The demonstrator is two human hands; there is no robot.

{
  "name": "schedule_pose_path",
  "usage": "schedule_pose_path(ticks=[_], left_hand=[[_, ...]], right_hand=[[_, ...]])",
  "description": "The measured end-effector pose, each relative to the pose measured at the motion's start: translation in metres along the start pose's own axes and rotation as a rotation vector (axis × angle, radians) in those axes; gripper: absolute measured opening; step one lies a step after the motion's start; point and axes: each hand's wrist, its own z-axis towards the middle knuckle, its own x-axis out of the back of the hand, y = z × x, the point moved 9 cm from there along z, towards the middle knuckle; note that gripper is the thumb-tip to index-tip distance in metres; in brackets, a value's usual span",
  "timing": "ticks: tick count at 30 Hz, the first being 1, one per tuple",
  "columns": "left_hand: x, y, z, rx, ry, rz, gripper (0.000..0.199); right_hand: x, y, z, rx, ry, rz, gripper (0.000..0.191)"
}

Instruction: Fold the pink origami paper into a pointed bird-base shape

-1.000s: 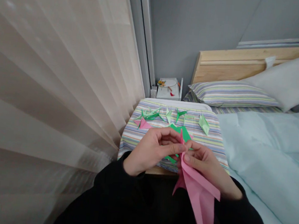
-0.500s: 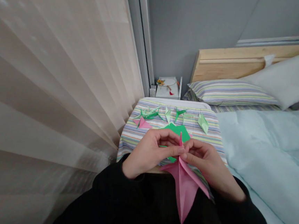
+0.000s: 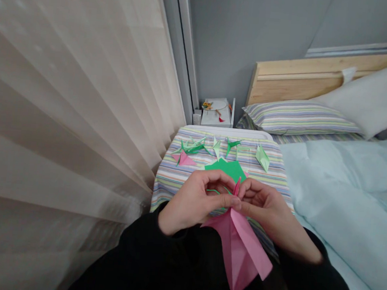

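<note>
A partly folded sheet of pink origami paper (image 3: 238,250) hangs between my hands, its wide creased flaps spread downward over my lap. My left hand (image 3: 200,197) pinches it near the narrow top, thumb in front. From the other side my right hand (image 3: 263,203) grips the same spot, and both thumb tips meet there. The thin pink point sticks up above the thumbs. Just behind my fingers, green paper (image 3: 228,167) lies on the striped cloth (image 3: 168,183). My fingers hide part of the folds.
Several folded green paper pieces (image 3: 195,147), a pale green one (image 3: 263,158) and a small pink one (image 3: 183,158) lie along the table's far side. A pleated curtain (image 3: 115,111) is at left, a bed with a pale blue quilt (image 3: 345,190) at right. Behind stands a small white stand (image 3: 218,113).
The pink paper has turned a little in my hands; its right flap has opened wider and swung lower. The top point now tilts to the right. Both hands keep their pinch.
</note>
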Motion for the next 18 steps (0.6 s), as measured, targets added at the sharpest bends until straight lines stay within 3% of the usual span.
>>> schedule_pose_path(ticks=[8, 13, 18], left_hand=[[0.006, 0.003, 0.001, -0.034, 0.025, 0.087, 0.03], [0.005, 0.008, -0.001, -0.073, 0.06, 0.074, 0.023], [0.0, -0.001, -0.007, 0.039, 0.02, 0.028, 0.022]], right_hand=[[0.003, -0.018, -0.009, 0.113, 0.098, -0.043, 0.032], [0.001, -0.025, -0.017, 0.082, 0.114, -0.106, 0.034], [-0.004, -0.042, -0.014, 0.1, 0.078, -0.154, 0.019]])
